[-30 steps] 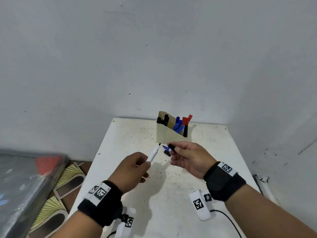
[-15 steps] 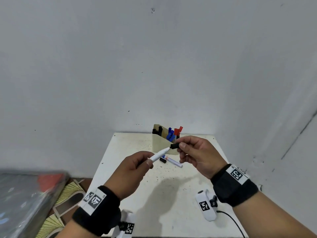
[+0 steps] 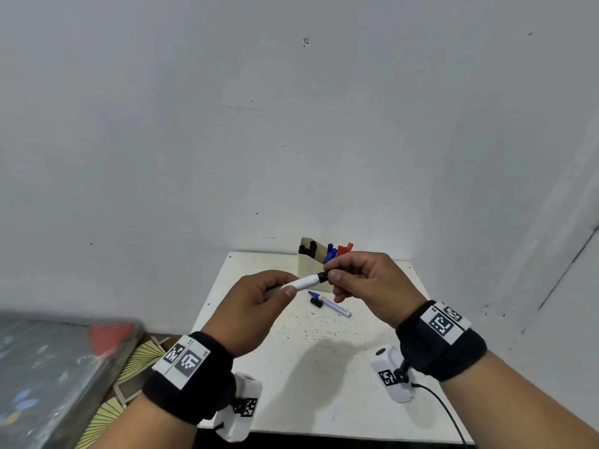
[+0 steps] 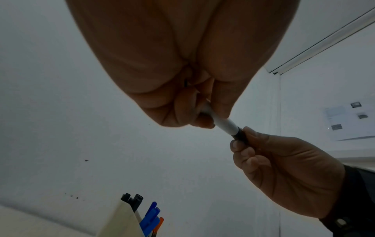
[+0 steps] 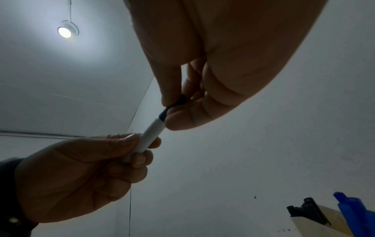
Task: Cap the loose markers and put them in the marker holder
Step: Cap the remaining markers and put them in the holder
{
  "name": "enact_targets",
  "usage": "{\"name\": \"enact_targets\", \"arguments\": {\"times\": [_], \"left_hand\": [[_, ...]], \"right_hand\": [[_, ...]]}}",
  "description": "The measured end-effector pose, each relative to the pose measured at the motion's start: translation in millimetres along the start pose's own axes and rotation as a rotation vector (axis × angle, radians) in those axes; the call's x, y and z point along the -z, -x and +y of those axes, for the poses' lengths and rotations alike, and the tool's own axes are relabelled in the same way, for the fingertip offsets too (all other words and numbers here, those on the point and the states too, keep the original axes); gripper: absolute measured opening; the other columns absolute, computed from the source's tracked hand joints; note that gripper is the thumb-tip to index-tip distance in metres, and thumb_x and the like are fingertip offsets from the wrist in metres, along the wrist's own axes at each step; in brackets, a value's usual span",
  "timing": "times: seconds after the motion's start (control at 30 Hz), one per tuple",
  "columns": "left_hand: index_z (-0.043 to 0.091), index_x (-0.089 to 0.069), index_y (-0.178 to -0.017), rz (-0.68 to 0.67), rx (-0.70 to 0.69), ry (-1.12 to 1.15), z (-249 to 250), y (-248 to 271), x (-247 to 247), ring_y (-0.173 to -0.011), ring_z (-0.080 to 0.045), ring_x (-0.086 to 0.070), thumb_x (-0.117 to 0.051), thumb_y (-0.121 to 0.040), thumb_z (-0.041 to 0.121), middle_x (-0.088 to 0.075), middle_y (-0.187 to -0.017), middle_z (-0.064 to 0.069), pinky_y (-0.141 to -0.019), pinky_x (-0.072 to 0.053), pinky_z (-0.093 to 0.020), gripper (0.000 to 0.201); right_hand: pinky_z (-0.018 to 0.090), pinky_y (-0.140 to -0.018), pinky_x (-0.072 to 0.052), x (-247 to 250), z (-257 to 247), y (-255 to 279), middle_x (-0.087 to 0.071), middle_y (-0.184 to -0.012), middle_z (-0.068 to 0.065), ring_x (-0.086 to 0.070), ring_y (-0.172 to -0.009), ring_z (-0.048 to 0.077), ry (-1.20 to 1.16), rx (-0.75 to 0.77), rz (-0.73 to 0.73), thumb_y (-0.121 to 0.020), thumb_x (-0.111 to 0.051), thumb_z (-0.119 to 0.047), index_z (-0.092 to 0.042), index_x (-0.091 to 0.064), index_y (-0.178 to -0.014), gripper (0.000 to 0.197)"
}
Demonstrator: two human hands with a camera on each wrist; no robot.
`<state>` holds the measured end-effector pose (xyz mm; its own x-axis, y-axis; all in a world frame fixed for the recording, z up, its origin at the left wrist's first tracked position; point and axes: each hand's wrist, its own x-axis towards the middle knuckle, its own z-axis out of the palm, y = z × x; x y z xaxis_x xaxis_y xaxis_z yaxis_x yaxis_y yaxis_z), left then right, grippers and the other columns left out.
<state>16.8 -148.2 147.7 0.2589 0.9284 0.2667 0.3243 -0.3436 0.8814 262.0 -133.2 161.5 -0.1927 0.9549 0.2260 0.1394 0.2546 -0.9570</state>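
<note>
The left hand [image 3: 256, 306] curls around the white marker [image 3: 308, 281], hiding its rear end. The right hand [image 3: 366, 286] pinches the black cap [image 3: 323, 276], mostly covering it. Held above the table [image 3: 324, 384], the marker's long axis slants up-right toward the marker holder [image 3: 311, 270].

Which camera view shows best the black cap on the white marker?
The right wrist view: the black cap sits large between the right hand's fingertips. The left wrist view shows it mostly covered; the head view shows it small.
</note>
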Motion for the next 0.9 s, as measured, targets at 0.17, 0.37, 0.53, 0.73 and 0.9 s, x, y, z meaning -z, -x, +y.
{"name": "enact_targets", "arguments": {"times": [0.17,0.37,0.53,0.73,0.9], "left_hand": [[0.029,-0.075,-0.101,0.020,-0.037,-0.068,-1.3,-0.3,-1.2,-0.049,-0.004,-0.039,-0.061,-0.103,0.026,-0.049,-0.059,0.016,-0.047,-0.032,-0.017,0.015],[0.029,-0.072,-0.098,0.020,0.105,0.029,-27.9,-10.5,-4.3,-0.053,-0.003,-0.042,-0.060,-0.103,0.027,-0.054,-0.064,0.017,-0.049,-0.036,-0.018,0.013],[0.022,-0.073,-0.105,0.100,0.383,0.241,-60.7,-17.6,-12.2,-0.077,-0.012,-0.067,-0.059,-0.103,0.029,-0.079,-0.093,0.003,-0.072,-0.045,-0.030,0.016],[0.017,-0.070,-0.107,0.148,0.613,0.375,-99.6,-29.5,-23.5,-0.077,-0.017,-0.068,-0.058,-0.102,0.028,-0.081,-0.096,-0.002,-0.069,-0.041,-0.032,0.017],[0.014,-0.070,-0.105,0.156,0.678,0.384,-126.2,-38.8,-30.7,-0.074,-0.016,-0.066,-0.058,-0.103,0.026,-0.080,-0.096,-0.006,-0.065,-0.040,-0.031,0.017]], "right_hand": [[0.038,-0.073,-0.061,-1.8,2.3,-1.1,-0.074,-0.079,0.010,-0.071,-0.071,0.025,-0.028,-0.016,0.007,-0.095,-0.067,0.000,-0.005,-0.075,-0.102,0.012],[0.037,-0.070,-0.058,1.5,17.5,-17.4,-0.067,-0.079,0.011,-0.060,-0.069,0.024,-0.140,-0.077,0.115,-0.097,-0.062,0.001,-0.004,-0.074,-0.100,0.013],[0.046,-0.076,-0.058,9.5,59.2,-38.7,-0.060,-0.077,0.012,-0.063,-0.075,0.029,-0.470,-0.354,0.306,-0.100,-0.056,-0.003,0.003,-0.066,-0.099,0.011],[0.045,-0.075,-0.055,-11.4,122.3,-68.3,-0.052,-0.085,0.015,-0.058,-0.079,0.031,-0.118,-0.635,0.258,-0.101,-0.040,-0.002,-0.003,-0.052,-0.088,0.017],[0.040,-0.085,-0.051,-27.6,175.9,-98.8,-0.063,-0.116,0.016,-0.060,-0.103,0.034,0.896,-0.505,-0.111,-0.099,-0.043,-0.009,-0.008,-0.055,-0.114,0.020]]}}
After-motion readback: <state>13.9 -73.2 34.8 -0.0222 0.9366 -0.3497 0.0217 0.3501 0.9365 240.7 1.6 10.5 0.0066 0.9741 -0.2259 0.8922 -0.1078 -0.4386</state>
